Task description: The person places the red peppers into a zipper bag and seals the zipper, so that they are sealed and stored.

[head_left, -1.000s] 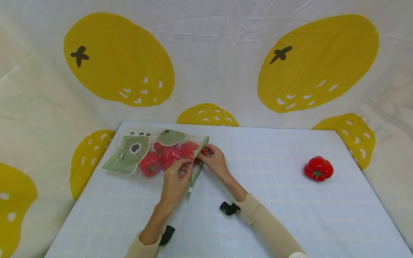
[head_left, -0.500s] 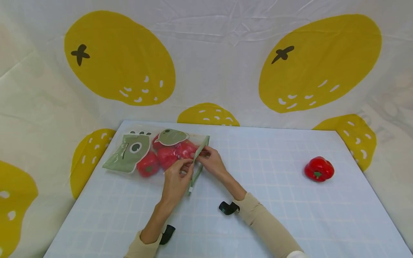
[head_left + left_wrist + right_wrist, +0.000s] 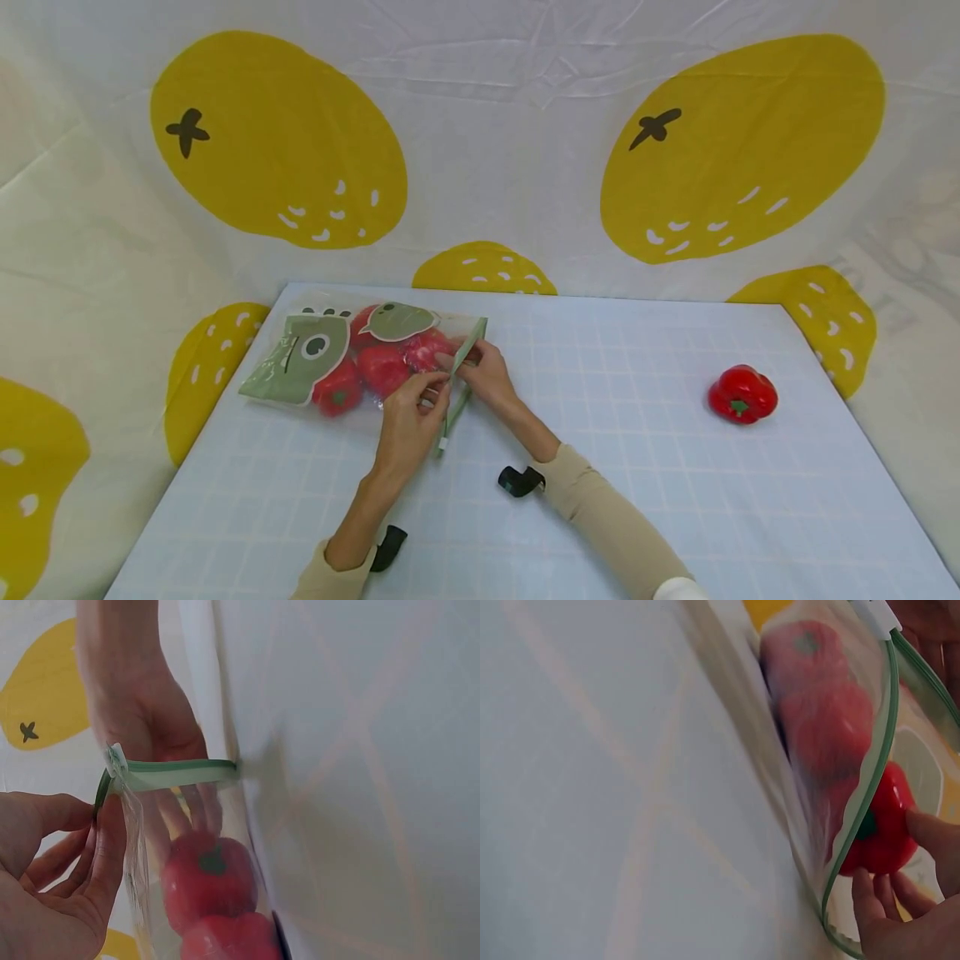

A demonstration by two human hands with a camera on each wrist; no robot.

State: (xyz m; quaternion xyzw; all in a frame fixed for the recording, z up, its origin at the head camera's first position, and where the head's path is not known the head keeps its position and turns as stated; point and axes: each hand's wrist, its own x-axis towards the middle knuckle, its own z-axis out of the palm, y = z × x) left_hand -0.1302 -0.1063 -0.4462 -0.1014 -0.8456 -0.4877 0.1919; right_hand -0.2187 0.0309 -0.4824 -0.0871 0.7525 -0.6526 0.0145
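Note:
A clear bag with green creature prints (image 3: pixel 303 358) lies on its side, holding several red peppers (image 3: pixel 382 369). My left hand (image 3: pixel 405 427) pinches its green-edged mouth between thumb and fingers, near the white slider (image 3: pixel 116 760). Through the mouth reaches my right hand (image 3: pixel 489 379); in the left wrist view its fairly straight fingers touch a red pepper (image 3: pixel 210 885). The right wrist view shows my right thumb and fingertips (image 3: pixel 866 889) against the nearest pepper (image 3: pixel 892 825), just inside the green rim (image 3: pixel 877 780). Its far side is partly hidden by the bag.
One more red pepper (image 3: pixel 742 394) rests on the right part of the pale checked table (image 3: pixel 637 500). Black wrist-mounted devices (image 3: pixel 519 481) stick out beside both sleeves. A cloth with yellow fruit prints hangs behind the table.
My right hand has moved left, deeper into the bag. The peppers inside have shifted left and rearranged. My left hand has stayed at the bag's mouth.

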